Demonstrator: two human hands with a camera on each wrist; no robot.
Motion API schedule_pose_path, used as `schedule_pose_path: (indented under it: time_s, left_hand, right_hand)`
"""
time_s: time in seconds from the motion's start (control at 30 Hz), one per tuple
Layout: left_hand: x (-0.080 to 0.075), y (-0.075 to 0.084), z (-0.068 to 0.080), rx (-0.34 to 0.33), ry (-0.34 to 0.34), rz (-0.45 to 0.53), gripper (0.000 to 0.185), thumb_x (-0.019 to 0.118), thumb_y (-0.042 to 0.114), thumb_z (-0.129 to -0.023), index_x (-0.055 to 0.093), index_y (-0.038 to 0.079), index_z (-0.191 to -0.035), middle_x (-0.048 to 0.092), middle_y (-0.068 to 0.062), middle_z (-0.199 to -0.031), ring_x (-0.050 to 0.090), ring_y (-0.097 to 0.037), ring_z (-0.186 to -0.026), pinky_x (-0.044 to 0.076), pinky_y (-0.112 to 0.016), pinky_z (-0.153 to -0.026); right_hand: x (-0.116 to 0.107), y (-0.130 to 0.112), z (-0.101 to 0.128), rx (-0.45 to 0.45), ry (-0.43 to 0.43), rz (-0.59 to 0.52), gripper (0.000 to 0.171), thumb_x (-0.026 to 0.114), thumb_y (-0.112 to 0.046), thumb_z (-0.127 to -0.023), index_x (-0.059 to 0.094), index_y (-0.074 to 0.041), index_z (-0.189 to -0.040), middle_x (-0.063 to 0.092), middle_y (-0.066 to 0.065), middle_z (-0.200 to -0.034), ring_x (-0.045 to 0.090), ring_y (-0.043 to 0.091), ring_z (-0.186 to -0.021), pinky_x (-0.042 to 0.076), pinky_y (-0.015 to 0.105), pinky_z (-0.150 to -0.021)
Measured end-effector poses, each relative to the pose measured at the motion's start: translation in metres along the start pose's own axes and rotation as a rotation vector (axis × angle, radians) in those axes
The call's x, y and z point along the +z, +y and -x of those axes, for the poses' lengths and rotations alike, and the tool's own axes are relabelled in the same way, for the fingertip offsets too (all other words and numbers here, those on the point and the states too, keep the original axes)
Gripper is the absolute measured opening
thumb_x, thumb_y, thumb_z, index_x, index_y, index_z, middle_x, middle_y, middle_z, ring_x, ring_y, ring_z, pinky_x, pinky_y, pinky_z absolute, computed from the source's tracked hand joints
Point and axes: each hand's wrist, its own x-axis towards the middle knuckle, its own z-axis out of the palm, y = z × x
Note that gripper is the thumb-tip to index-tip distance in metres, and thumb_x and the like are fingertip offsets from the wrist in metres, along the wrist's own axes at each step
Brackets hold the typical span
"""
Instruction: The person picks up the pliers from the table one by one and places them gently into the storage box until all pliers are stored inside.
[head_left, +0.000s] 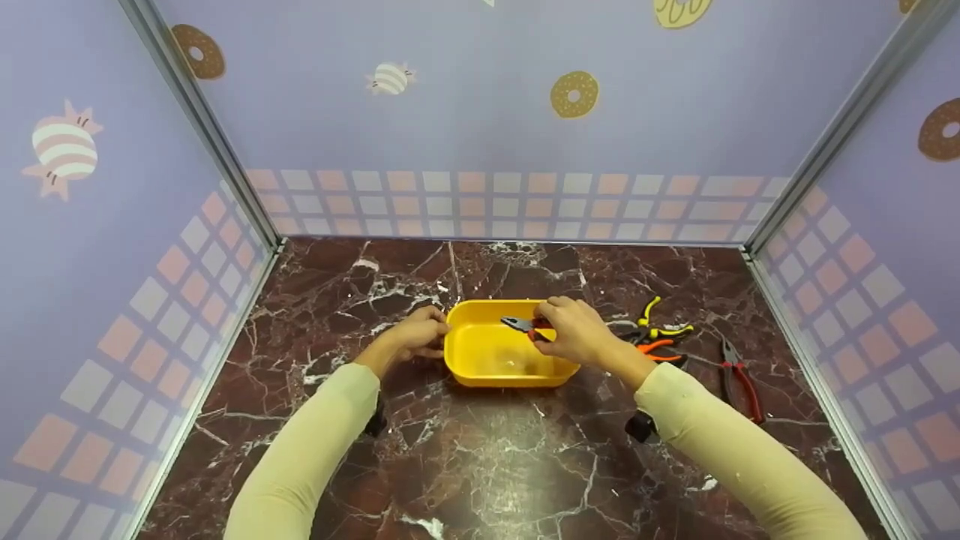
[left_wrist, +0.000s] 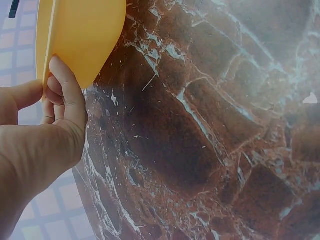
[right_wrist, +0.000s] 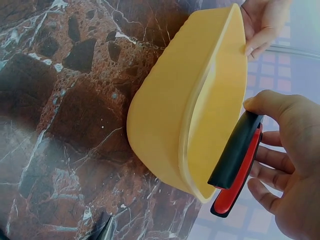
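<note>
A yellow plastic tub [head_left: 487, 367] [left_wrist: 82, 35] [right_wrist: 165, 125] stands in the middle of the dark marble table. My left hand [head_left: 420, 334] [left_wrist: 55, 107] rests against its left end, fingers curled on the wall. My right hand [head_left: 574, 330] [right_wrist: 287, 150] grips red-and-black pliers [head_left: 525, 325] by the handles [right_wrist: 235, 165] and holds them over the tub's right side, the metal nose pointing left above the tub's inside. The tub looks empty.
More pliers lie on the table right of the tub: a yellow-handled pair [head_left: 660, 319], an orange-handled pair [head_left: 656, 349] and a red-handled pair [head_left: 739, 379]. Patterned walls close the table at left, back and right.
</note>
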Motion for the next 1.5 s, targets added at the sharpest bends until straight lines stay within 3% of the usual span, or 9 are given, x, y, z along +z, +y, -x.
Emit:
schedule_pose_path:
  time_s: [0.33, 0.53, 0.8, 1.5]
  left_hand:
    - [0.0, 0.0, 0.0, -0.019, -0.02, 0.018, 0.015, 0.058, 0.007, -0.105, 0.047, 0.005, -0.116, 0.055, -0.008, -0.097, 0.062, -0.018, -0.083, 0.063, -0.037, -0.077]
    - [0.0, -0.001, -0.001, -0.018, -0.022, 0.015, 0.014, 0.057, 0.008, -0.106, 0.048, 0.006, -0.115, 0.054, -0.009, -0.099, 0.061, -0.018, -0.083, 0.062, -0.033, -0.073]
    - [0.001, -0.004, 0.0, -0.029, -0.054, 0.085, 0.013, 0.056, 0.006, -0.106, 0.047, 0.008, -0.115, 0.058, -0.007, -0.098, 0.062, -0.016, -0.083, 0.061, -0.031, -0.071]
    - [0.001, -0.006, 0.002, -0.004, -0.036, 0.055, 0.01, 0.053, 0.01, -0.109, 0.046, 0.01, -0.116, 0.055, -0.008, -0.101, 0.059, -0.016, -0.085, 0.06, -0.03, -0.071]
  right_hand:
    - [0.007, -0.005, -0.007, 0.005, -0.028, 0.024, 0.034, 0.084, -0.033, -0.088, 0.072, -0.01, -0.109, 0.068, 0.005, -0.1, 0.066, 0.03, -0.094, 0.054, 0.051, -0.08]
    - [0.013, -0.008, -0.01, -0.01, -0.022, -0.015, 0.036, 0.086, -0.031, -0.086, 0.072, -0.008, -0.11, 0.071, 0.006, -0.103, 0.068, 0.03, -0.096, 0.056, 0.051, -0.085]
    - [0.022, -0.009, -0.011, -0.037, 0.018, -0.044, 0.036, 0.088, -0.028, -0.084, 0.073, -0.006, -0.108, 0.073, 0.006, -0.1, 0.069, 0.031, -0.098, 0.056, 0.052, -0.089]
    - [0.047, -0.012, -0.011, 0.007, -0.053, -0.104, 0.036, 0.091, -0.03, -0.084, 0.073, -0.01, -0.108, 0.071, 0.003, -0.103, 0.067, 0.028, -0.1, 0.055, 0.048, -0.086]
